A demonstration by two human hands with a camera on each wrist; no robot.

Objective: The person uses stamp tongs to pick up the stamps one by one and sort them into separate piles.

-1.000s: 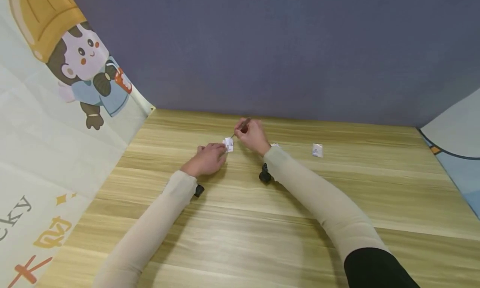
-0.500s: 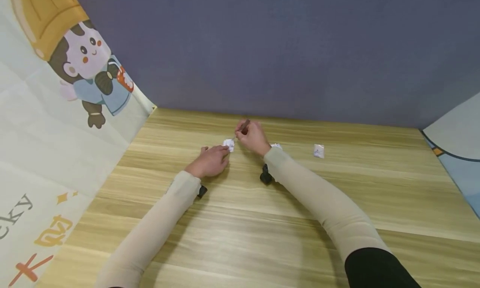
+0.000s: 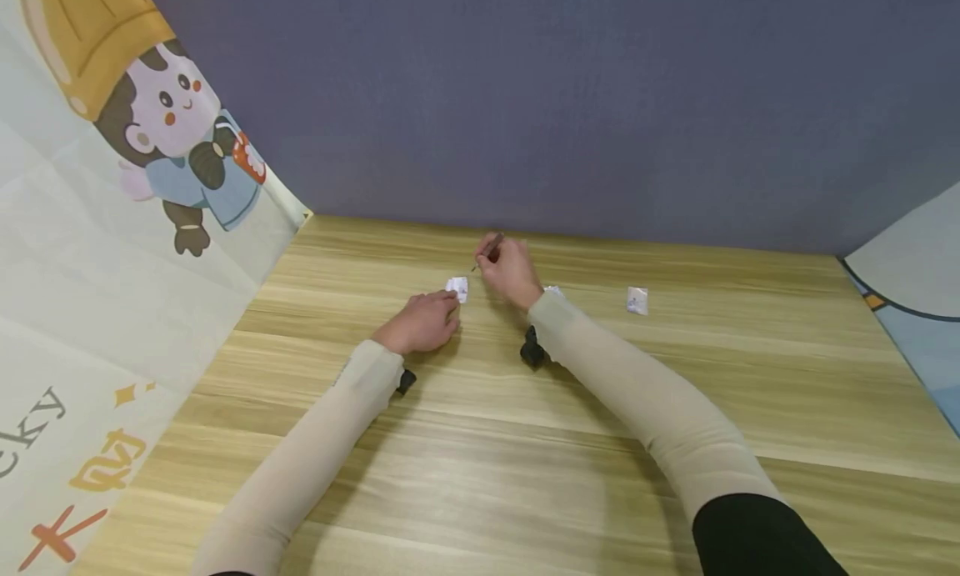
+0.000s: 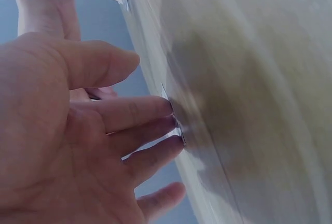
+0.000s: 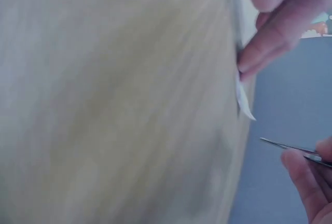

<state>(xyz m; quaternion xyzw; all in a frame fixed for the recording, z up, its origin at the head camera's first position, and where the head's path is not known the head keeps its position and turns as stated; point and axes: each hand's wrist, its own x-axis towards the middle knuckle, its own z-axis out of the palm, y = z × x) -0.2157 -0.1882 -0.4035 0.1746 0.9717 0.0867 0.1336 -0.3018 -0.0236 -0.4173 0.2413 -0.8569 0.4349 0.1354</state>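
A small white packet [image 3: 461, 285] with faint print lies flat on the wooden table. Fingertips of my left hand [image 3: 420, 322] press on its near left edge, the fingers fairly straight, as the left wrist view also shows. In the right wrist view a free edge of the packet curls up off the table. My right hand [image 3: 512, 274] pinches a pair of slim tweezers [image 5: 285, 145] between thumb and fingers. Their tips point down toward the packet and stand a little apart from it, beyond its far right corner.
A second small packet [image 3: 553, 291] is mostly hidden behind my right wrist. Farther right lies a third packet [image 3: 637, 301]. The table [image 3: 480, 476] meets a dark wall [image 3: 570, 101] just behind my hands, and a printed cloth [image 3: 112, 293] hangs at the left.
My right hand has drawn the tweezers slightly up and right, so their tips are now clear of the packet. The left hand has shifted a little right and down and still presses the packet.
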